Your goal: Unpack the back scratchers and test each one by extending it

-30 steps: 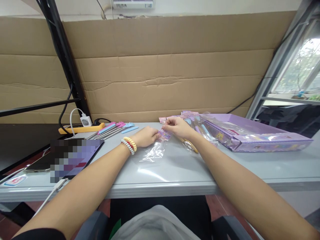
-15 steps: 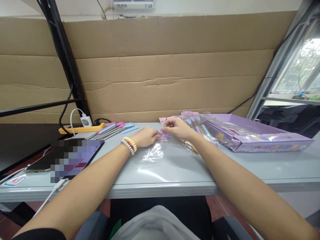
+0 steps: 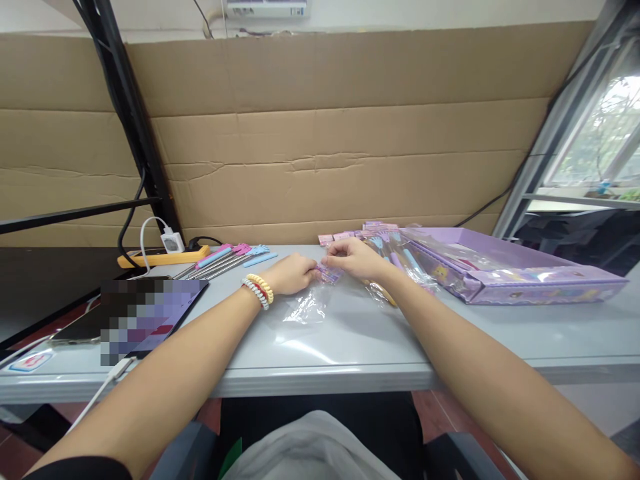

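Note:
A clear plastic bag (image 3: pixel 306 307) with a pink and purple header card (image 3: pixel 329 274) lies over the table between my hands. My left hand (image 3: pixel 293 274), with coiled bands at its wrist, pinches the card's left side. My right hand (image 3: pixel 354 258) has thumb and forefinger pressed together at the card's upper right edge. Just right of it lie bagged back scratchers (image 3: pixel 393 253) with small hand-shaped heads in blue and purple. Unbagged back scratchers (image 3: pixel 225 260) with metal rods and pink or blue ends rest together left of my left hand.
An open purple display box (image 3: pixel 540 287) stands on the right of the grey table (image 3: pixel 350 360). At left are a tablet (image 3: pixel 185 300), a yellow power strip (image 3: pixel 193 256) with a white charger (image 3: pixel 173 241), and a white cable. A cardboard panel (image 3: pixel 340 140) closes off the back.
The header card has shifted slightly and turned between my fingers, and the clear bag beneath it has moved a little to the right. My right hand has dropped slightly.

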A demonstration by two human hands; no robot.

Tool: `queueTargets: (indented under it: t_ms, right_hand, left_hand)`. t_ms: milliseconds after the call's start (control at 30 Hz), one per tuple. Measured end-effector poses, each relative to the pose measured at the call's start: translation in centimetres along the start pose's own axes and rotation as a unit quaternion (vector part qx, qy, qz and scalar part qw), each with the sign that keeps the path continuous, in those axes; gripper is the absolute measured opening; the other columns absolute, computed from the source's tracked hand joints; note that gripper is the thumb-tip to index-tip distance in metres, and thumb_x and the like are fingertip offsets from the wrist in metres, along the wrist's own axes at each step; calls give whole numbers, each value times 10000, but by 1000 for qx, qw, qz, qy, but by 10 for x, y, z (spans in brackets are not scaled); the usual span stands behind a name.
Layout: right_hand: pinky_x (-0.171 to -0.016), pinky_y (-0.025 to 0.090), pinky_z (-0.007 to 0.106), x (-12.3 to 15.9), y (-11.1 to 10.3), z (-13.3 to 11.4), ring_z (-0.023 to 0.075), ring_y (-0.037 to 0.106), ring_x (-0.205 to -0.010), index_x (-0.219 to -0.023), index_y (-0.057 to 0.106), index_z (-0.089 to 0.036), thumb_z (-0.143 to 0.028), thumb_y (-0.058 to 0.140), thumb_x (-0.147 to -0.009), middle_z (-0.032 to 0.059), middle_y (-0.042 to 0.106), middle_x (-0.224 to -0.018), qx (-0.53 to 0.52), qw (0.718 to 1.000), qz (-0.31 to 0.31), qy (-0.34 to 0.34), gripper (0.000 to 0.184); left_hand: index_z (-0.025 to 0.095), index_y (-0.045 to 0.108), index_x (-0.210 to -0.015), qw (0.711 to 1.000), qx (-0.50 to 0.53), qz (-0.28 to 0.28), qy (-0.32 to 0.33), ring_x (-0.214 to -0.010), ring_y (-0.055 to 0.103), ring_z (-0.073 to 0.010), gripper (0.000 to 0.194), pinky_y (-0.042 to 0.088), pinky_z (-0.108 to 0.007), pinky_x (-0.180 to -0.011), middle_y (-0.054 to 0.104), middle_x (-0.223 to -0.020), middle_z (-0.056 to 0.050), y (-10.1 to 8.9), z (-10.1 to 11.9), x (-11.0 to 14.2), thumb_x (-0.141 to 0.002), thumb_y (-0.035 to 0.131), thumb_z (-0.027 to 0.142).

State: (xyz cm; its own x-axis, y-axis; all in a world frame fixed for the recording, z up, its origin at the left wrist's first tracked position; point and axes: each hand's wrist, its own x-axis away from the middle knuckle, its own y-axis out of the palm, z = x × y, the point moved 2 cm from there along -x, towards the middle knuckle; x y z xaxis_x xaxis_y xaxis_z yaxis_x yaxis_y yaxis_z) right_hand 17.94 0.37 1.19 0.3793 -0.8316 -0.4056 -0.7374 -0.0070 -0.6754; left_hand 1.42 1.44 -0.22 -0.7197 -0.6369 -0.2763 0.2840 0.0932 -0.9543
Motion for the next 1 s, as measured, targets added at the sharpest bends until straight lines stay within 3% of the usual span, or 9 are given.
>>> queueTargets:
  t_ms: [333, 567, 767, 1000]
  right_hand:
    - [-504, 271, 233, 0, 2, -1, 86, 369, -531, -531, 468, -154, -287, 490, -713, -37, 412, -523, 38, 999, -2, 7, 226]
    - [-547, 315, 235, 1, 2, -2, 103, 447, -571, -623, 533, -152, -245, 486, -713, -10, 523, -586, 100, 994, -4, -36, 138]
    - [-560, 312, 244, 0, 2, -1, 105, 425, -575, -645, 540, -155, -269, 489, -735, -4, 520, -595, 121, 991, 14, -49, 153]
    - [-543, 305, 236, -1, -1, 3, 102, 406, -576, -633, 520, -158, -330, 533, -718, -15, 485, -600, 15, 998, 49, -39, 192]
  left_hand:
    - [172, 602, -688, 1000, 9, -4, -8, -532, 472, -140, 315, 300, -258, -521, 600, -602, -29, 0, 1, 1, -850, 381, 328]
    - [170, 585, -677, 1000, 4, 2, -6, -531, 473, -138, 328, 301, -262, -514, 592, -607, -31, 1, -1, 0, -855, 376, 349]
    - [170, 590, -684, 1000, -1, 7, -15, -531, 467, -141, 329, 304, -269, -521, 584, -606, -30, 1, -2, 0, -854, 375, 352]
    - [172, 601, -728, 998, 38, 51, -4, -575, 488, -128, 304, 336, -241, -564, 598, -644, -12, -4, 0, 0, -867, 356, 284]
